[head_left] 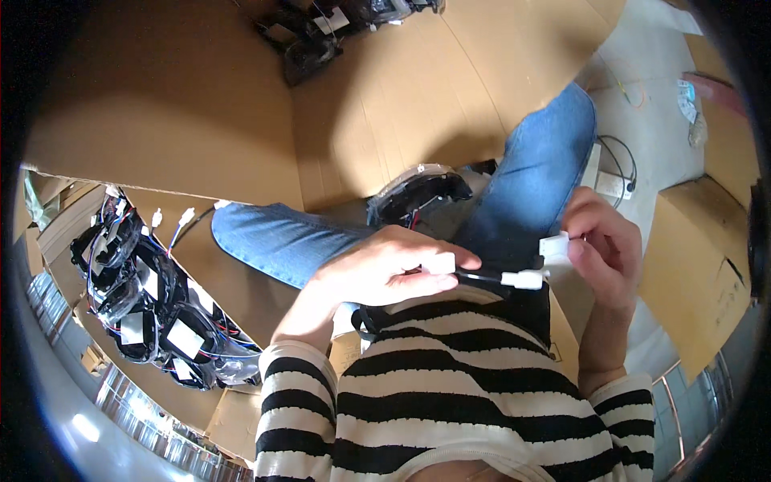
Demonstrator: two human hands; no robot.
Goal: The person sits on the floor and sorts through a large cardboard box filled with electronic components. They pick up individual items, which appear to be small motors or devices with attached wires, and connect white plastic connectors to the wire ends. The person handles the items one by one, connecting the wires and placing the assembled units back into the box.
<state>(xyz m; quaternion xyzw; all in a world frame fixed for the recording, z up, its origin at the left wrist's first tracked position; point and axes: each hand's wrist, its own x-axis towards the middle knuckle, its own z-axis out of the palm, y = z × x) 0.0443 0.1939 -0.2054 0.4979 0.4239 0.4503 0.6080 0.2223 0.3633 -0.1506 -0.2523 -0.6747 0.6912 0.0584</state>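
My left hand (385,261) is closed around a black cable (479,275) that ends in a white plug connector (524,279) pointing right. A small white piece (438,263) shows at its fingers; I cannot tell what it is. My right hand (604,245) pinches a small flat white piece (554,247), like a label, between thumb and finger, just above the connector. Between my legs sits a black curved part with a clear edge (422,195), like a lamp housing, with red wire at its underside.
Cardboard walls (385,112) rise in front of me. At the left, a carton holds several black housings (152,297) with white labels and wires. More dark parts (321,36) lie at the top. An open cardboard box (695,265) and a white power strip (612,185) stand at the right.
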